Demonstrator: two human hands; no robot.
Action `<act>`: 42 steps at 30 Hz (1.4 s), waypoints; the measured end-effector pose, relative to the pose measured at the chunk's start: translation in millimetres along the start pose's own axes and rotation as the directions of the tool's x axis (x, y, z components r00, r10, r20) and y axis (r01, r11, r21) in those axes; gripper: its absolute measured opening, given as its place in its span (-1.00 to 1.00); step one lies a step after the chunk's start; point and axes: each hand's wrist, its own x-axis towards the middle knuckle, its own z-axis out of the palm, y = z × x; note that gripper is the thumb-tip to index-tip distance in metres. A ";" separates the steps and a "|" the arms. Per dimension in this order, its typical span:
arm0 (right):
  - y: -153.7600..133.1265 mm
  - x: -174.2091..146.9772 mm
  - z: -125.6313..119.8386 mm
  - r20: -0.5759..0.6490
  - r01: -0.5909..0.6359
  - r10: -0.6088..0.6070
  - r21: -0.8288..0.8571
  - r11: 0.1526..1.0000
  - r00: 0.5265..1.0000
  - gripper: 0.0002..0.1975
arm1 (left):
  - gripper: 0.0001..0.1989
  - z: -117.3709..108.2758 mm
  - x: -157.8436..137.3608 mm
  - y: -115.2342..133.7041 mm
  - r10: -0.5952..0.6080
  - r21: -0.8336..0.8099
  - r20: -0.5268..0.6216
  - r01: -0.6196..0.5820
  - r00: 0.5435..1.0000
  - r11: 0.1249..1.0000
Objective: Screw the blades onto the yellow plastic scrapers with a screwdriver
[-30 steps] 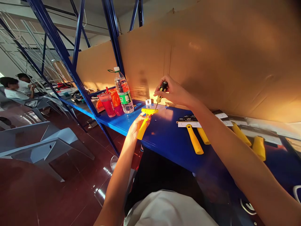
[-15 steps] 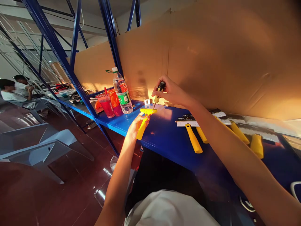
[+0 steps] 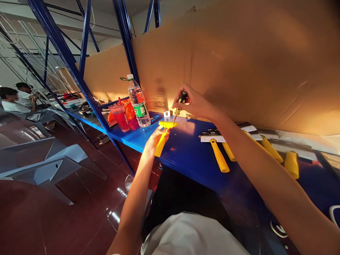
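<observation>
My left hand [image 3: 154, 139] is closed around a yellow T-shaped scraper [image 3: 160, 144], its handle slanting down toward me and its crosspiece at the far end. In my right hand [image 3: 187, 100] is a screwdriver [image 3: 181, 101] with a dark and tan handle, gripped from above. Its thin shaft points down, and the tip meets the right part of the scraper's yellow head; any screw there is too small to make out. To the right on the blue table [image 3: 191, 156] lies another yellow-handled scraper [image 3: 220, 156] with a black and white sleeve over its blade.
A water bottle [image 3: 139, 102], a red cup with a straw [image 3: 120, 118] and a small white box [image 3: 166, 113] stand beyond my left hand. More yellow-handled scrapers [image 3: 291, 164] lie at right. Cardboard [image 3: 239, 71] backs the table. Grey chairs [image 3: 63, 161] and two seated people are at left.
Both hands keep their grip, with the screwdriver tip still at the scraper's head. The view has shifted very slightly; nothing else has visibly moved.
</observation>
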 end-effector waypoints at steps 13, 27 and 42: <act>-1.4 0.8 0.7 0.045 0.036 -0.030 -0.149 0.988 0.999 -0.69 | -0.62 -9.3 5.8 -3.8 0.018 -0.087 0.041 -0.014 0.999 0.996; 5.0 1.1 1.9 0.114 -0.005 0.021 -0.135 0.991 0.993 -0.76 | -0.55 -5.1 5.8 0.0 0.032 -0.121 -0.023 -0.034 0.999 0.992; 9.3 1.0 2.4 0.168 -0.007 0.030 -0.135 0.991 0.985 -0.71 | -0.52 -3.1 5.8 2.4 0.007 -0.152 -0.045 -0.014 0.999 0.988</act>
